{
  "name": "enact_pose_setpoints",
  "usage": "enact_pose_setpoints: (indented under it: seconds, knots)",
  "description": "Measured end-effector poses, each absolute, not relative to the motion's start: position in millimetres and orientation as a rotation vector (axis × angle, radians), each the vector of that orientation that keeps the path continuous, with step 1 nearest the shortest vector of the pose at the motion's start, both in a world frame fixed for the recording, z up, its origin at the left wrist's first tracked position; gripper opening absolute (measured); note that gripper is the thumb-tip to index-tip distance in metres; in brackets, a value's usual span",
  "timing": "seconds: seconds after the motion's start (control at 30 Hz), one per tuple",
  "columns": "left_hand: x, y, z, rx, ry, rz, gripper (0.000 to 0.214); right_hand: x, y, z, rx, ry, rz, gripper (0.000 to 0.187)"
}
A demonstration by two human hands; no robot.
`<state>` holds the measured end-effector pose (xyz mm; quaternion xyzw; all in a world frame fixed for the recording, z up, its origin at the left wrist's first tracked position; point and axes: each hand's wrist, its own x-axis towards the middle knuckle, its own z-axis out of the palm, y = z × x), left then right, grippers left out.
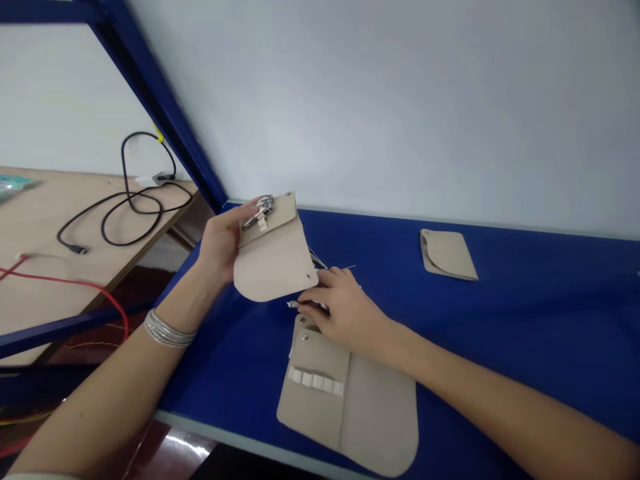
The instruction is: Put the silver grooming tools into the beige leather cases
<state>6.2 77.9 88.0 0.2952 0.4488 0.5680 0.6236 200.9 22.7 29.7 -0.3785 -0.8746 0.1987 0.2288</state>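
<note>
My left hand [220, 247] grips an unfolded beige manicure case [273, 263] by its left edge and holds it above the table. Shiny nail clippers [265, 207] sit at the case's white elastic loops, near my left fingertips. My right hand [345, 303] is closed on small metal cuticle nippers [293, 305], whose jaws poke out to the left; the handles are mostly covered by my fingers. Under that hand a second beige case [380, 407] lies unfolded, with bare white loops [316, 381]. Thin metal tools [316, 259] show partly behind the held case.
A folded beige case [450, 255] lies further right on the blue table [525, 333]. A pale wall [400, 100] rises behind. At left are a blue metal frame [160, 100] and a wooden table [40, 220] with a black cable [160, 212] and red cord [95, 283].
</note>
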Motion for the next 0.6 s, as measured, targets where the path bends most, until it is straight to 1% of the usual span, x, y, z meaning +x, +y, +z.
enact_pose_setpoints:
  seconds: [0.1,0.2,0.33,0.47,0.6]
  knots:
    - [6.2,77.8,85.8,0.703,1.016,1.34,0.033,206.2,24.8,32.4,-1.054,-2.466,0.521,0.017]
    - [6.0,77.6,83.8,0.745,1.032,1.353,0.032,218.5,32.0,38.7,-1.06,-2.501,0.558,0.014]
    - [6.9,77.2,83.3,0.752,1.045,1.373,0.033,226.3,42.4,43.0,-1.096,-2.431,0.581,0.012]
    - [7.8,76.2,86.7,0.716,0.987,1.382,0.034,216.3,44.3,39.6,-1.096,-2.396,0.451,0.016]
    - [7.8,74.3,90.3,0.715,0.953,1.349,0.035,207.6,42.1,34.1,-1.072,-2.472,0.348,0.016]
